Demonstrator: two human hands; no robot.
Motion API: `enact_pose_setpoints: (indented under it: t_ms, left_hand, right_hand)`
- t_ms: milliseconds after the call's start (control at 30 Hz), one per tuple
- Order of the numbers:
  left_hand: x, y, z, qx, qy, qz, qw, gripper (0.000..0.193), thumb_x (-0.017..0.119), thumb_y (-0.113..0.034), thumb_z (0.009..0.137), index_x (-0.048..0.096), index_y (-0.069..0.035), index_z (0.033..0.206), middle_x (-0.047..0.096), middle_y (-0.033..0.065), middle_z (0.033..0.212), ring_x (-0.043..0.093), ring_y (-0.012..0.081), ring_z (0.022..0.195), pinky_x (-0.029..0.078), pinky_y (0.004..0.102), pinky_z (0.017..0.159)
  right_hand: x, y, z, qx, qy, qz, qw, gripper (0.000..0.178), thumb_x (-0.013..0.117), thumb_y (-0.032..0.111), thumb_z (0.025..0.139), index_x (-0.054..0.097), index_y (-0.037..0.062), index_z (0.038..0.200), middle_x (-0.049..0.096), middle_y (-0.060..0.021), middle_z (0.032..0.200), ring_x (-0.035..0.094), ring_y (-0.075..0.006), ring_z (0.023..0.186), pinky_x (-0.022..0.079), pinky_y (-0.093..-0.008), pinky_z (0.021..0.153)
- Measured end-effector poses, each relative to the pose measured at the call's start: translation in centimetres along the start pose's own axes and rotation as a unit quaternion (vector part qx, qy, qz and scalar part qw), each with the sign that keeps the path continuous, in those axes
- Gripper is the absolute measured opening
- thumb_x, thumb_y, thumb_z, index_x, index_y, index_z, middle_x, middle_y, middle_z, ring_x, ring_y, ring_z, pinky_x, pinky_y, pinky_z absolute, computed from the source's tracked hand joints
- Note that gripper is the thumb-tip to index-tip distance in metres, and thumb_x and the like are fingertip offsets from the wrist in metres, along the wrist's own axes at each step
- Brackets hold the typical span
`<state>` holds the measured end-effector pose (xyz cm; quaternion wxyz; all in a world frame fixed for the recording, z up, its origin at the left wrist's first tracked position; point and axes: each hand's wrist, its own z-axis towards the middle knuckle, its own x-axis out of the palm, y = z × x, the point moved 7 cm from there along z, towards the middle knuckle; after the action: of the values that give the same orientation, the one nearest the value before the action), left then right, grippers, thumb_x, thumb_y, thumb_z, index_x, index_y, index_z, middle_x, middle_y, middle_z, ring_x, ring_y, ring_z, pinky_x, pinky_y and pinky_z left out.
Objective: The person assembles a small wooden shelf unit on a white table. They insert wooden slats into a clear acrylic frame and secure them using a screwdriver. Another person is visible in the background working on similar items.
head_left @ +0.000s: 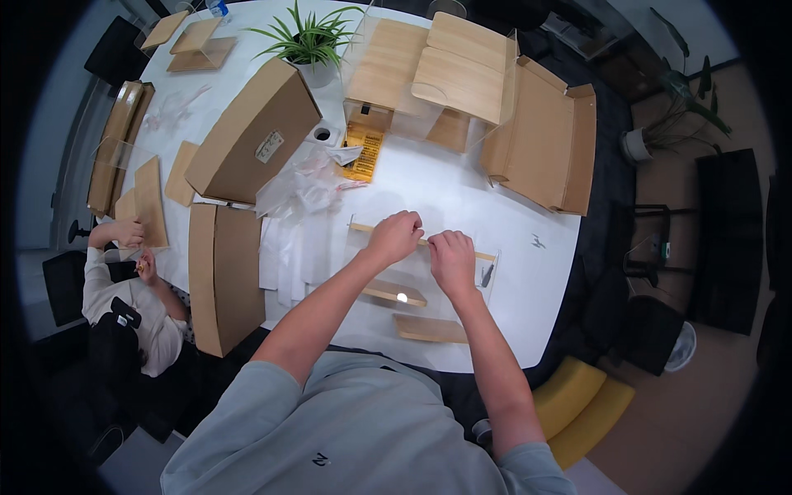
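Thin wooden strip [425,241] lying crosswise on a white table [462,190], just ahead of the wearer, raised at the top edge of a clear panel [388,272]. Left hand [394,237] curled over the strip near its middle, fingers bunched and seemingly pinching it; right hand [451,260] just beside, closed in a loose fist on the same strip, fingertips hidden, so exact pinch hard to tell. Both hands close together, probably to steady the slim piece against the clear panel below. Two more wooden pieces [396,293] and [429,329] lying flat nearer the body, within easy reach. Small dark tool [487,275] at the strip's right end.

Further out: crumpled clear wrapping [301,190] to the left, yellow booklet [363,153] beyond, closed cardboard boxes [252,136] and [223,276] on the left, open cardboard box [549,144] on the right, wood-and-clear assembly [437,74] and potted plant [309,41] at the far side. Bare white surface to the right of the hands up to the curved table edge, giving room that way; left side crowded. Another person [124,289] seated at the left edge, own hands on wooden boards [148,202].
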<state>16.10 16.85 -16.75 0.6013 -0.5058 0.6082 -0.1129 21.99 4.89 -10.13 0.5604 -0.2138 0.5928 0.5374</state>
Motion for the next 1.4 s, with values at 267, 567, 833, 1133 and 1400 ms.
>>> enact_pose_setpoints:
  t_ms: [267, 567, 833, 1133, 1400]
  left_hand:
    - [-0.4, -2.6, -4.2, 0.183, -0.101, -0.029, 0.978, 0.025, 0.072, 0.000, 0.074, 0.064, -0.006, 0.097, 0.062, 0.0059, 0.108, 0.057, 0.0277, 0.109, 0.045, 0.0403, 0.092]
    - [0.5, -2.6, -3.0, 0.184, -0.116, -0.033, 0.976, 0.016, 0.075, 0.000, 0.073, 0.065, -0.005, 0.086, 0.064, 0.0072, 0.096, 0.061, 0.0288, 0.093, 0.049, 0.0401, 0.082]
    - [0.6, -3.1, -2.9, 0.199, -0.127, -0.011, 0.972, 0.012, 0.076, -0.004, 0.075, 0.067, -0.007, 0.082, 0.063, 0.0042, 0.093, 0.061, 0.0257, 0.090, 0.048, 0.0396, 0.077]
    - [0.8, -3.2, -2.7, 0.196, -0.121, -0.016, 0.973, 0.010, 0.076, -0.006, 0.078, 0.067, -0.008, 0.082, 0.062, 0.0048, 0.093, 0.061, 0.0251, 0.087, 0.049, 0.0382, 0.077]
    - [0.5, -3.3, -2.4, 0.183, -0.101, -0.012, 0.978, 0.009, 0.075, -0.006, 0.079, 0.068, -0.008, 0.083, 0.062, 0.0053, 0.094, 0.062, 0.0259, 0.088, 0.050, 0.0379, 0.078]
  right_hand:
    - [0.9, -0.8, -0.1, 0.050, 0.036, 0.018, 0.998, 0.005, 0.070, 0.013, 0.085, 0.067, 0.0089, 0.085, 0.062, -0.0072, 0.082, 0.061, -0.0271, 0.083, 0.048, -0.0406, 0.073]
    - [0.4, -0.8, -0.6, 0.057, 0.010, -0.008, 0.998, 0.010, 0.068, 0.015, 0.086, 0.069, 0.0072, 0.081, 0.062, -0.0078, 0.079, 0.062, -0.0267, 0.078, 0.049, -0.0420, 0.067]
    - [-1.0, -1.9, -1.2, 0.104, -0.015, 0.026, 0.994, 0.011, 0.067, 0.016, 0.088, 0.070, 0.0050, 0.085, 0.065, -0.0101, 0.082, 0.066, -0.0273, 0.078, 0.052, -0.0403, 0.067]
    - [-3.3, -19.7, -13.0, 0.488, 0.074, -0.025, 0.869, 0.027, 0.063, 0.029, 0.092, 0.068, 0.0055, 0.105, 0.073, -0.0139, 0.094, 0.070, -0.0319, 0.087, 0.055, -0.0443, 0.076]
    - [3.8, -22.6, -16.9, 0.553, 0.125, -0.024, 0.823, 0.029, 0.067, 0.031, 0.087, 0.067, 0.0048, 0.099, 0.072, -0.0170, 0.094, 0.069, -0.0366, 0.091, 0.055, -0.0461, 0.079]
